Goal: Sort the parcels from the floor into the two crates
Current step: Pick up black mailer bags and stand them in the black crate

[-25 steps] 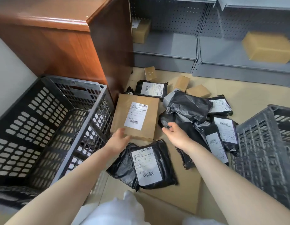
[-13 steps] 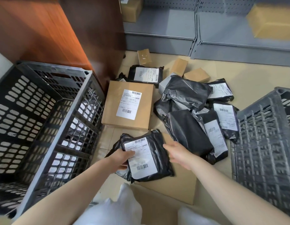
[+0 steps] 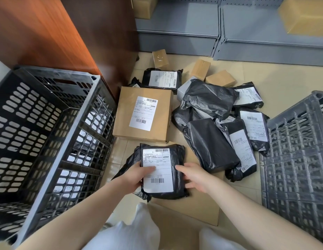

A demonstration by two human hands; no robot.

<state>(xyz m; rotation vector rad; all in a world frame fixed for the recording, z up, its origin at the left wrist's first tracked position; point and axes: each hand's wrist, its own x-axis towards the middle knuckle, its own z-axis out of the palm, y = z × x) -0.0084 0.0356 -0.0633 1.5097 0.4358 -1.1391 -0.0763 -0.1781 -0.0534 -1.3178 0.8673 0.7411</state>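
Note:
A black plastic mailer (image 3: pixel 177 170) with a white label lies on a flat cardboard sheet (image 3: pixel 196 208) right in front of me. My left hand (image 3: pixel 134 175) grips its left edge, thumb lying on the label. My right hand (image 3: pixel 194 175) holds its right edge, fingers curled around it. Behind it sits a flat brown box (image 3: pixel 124 114) with a label. A pile of black mailers (image 3: pixel 211 138) spreads to the right. A black crate (image 3: pixel 48 134) stands at my left and a grey crate (image 3: pixel 298 159) at my right.
Small brown boxes (image 3: pixel 200 69) and another black mailer (image 3: pixel 162 79) lie farther back on the tiled floor. A wooden cabinet (image 3: pixel 66 37) rises behind the black crate. Grey metal shelving (image 3: pixel 229 33) with cardboard boxes runs along the back. My knees (image 3: pixel 139 231) are at the bottom edge.
Both hands left the flat brown box and drew back to the black mailer in front of me. They now hold it by its two sides.

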